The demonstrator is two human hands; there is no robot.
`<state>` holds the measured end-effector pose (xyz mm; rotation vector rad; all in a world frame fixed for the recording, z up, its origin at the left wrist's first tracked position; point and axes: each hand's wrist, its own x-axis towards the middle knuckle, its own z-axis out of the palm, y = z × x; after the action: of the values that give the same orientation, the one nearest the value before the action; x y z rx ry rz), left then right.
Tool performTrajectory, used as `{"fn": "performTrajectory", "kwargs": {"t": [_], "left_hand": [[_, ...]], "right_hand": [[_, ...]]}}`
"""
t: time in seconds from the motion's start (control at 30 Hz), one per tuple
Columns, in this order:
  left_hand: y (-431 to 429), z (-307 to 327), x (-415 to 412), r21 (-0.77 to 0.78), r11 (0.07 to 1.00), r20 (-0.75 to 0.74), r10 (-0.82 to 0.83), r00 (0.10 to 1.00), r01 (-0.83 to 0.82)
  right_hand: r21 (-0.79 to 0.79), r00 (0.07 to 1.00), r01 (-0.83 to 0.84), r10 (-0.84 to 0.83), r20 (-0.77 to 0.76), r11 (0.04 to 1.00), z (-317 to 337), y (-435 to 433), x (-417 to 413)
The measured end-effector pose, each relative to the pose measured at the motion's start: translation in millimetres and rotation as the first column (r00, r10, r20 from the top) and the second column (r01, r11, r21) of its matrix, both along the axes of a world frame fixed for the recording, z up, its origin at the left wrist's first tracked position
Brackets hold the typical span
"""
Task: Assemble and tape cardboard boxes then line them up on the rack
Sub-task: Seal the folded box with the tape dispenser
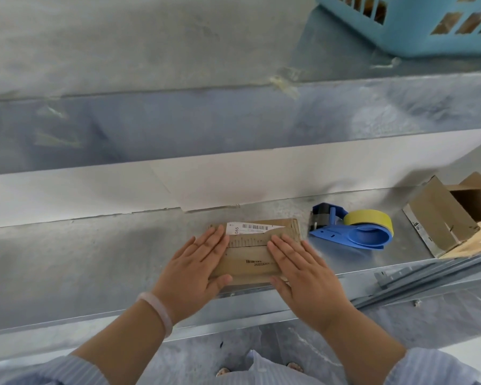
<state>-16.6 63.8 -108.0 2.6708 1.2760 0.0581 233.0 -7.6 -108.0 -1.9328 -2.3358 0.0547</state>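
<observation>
Both the left hand (195, 266) and right hand (300, 269) press flat-fingered on the small brown cardboard box (250, 252); it looks light, stiff and crushable, best gripped by its side edges.

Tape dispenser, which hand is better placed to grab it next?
Probably the right. The tape dispenser lies just right of the flat box, beside the right hand; the left hand rests on the box's other side and would have to cross.
</observation>
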Motion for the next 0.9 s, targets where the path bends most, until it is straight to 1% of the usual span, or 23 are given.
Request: {"fn": "performTrajectory", "kwargs": {"t": [0.1,0.2,0.3,0.33,0.4,0.47,0.57,0.67,0.73,0.8,0.83,0.87,0.9], "left_hand": [[0,1,-5,-0.007,1.000,-0.026,0.007,1.000,-0.008],[-1,10,-6,0.019,1.000,0.049,-0.006,0.999,0.005],[-6,17,-8,0.118,0.992,0.116,-0.051,0.992,0.037],[-6,16,-9,0.139,0.989,0.130,-0.064,0.990,0.046],[-7,16,-8,0.138,0.989,0.143,-0.076,0.987,0.056],[-6,15,-4,0.120,0.990,0.158,-0.090,0.983,0.072],[-9,14,6,0.111,0.989,0.229,-0.124,0.966,0.101],[-16,12,17,0.123,0.989,0.267,-0.112,0.957,0.081],[-23,10,28,0.107,0.994,0.318,-0.049,0.947,0.016],[-31,10,41,0.080,0.994,0.339,0.044,0.940,-0.076],[-33,10,49,0.073,0.990,0.340,0.090,0.936,-0.121],[-35,10,56,0.062,0.985,0.342,0.133,0.930,-0.164],[-35,11,64,0.041,0.978,0.345,0.177,0.922,-0.203]], "right_hand": [[-0.078,0.998,0.068,-0.067,0.010,0.995,-3,0,-4],[-0.103,0.988,0.151,-0.147,0.044,0.983,0,9,-5],[-0.104,0.968,0.246,-0.239,0.077,0.964,6,26,3],[-0.103,0.960,0.277,-0.273,0.055,0.955,11,30,5],[-0.075,0.951,0.299,-0.303,-0.056,0.951,20,30,7],[-0.039,0.953,0.243,-0.246,-0.176,0.969,22,25,4],[-0.104,0.945,0.149,-0.173,-0.278,0.983,17,16,-5],[-0.165,0.914,0.136,-0.188,-0.359,0.977,16,11,2],[-0.109,0.898,0.148,-0.180,-0.402,0.983,22,6,15],[0.061,0.874,0.245,-0.193,-0.445,0.968,31,0,36],[0.146,0.856,0.319,-0.218,-0.469,0.937,35,-2,50],[0.195,0.837,0.393,-0.262,-0.480,0.898,39,-4,65],[0.207,0.821,0.460,-0.324,-0.470,0.864,42,-4,82]]}}
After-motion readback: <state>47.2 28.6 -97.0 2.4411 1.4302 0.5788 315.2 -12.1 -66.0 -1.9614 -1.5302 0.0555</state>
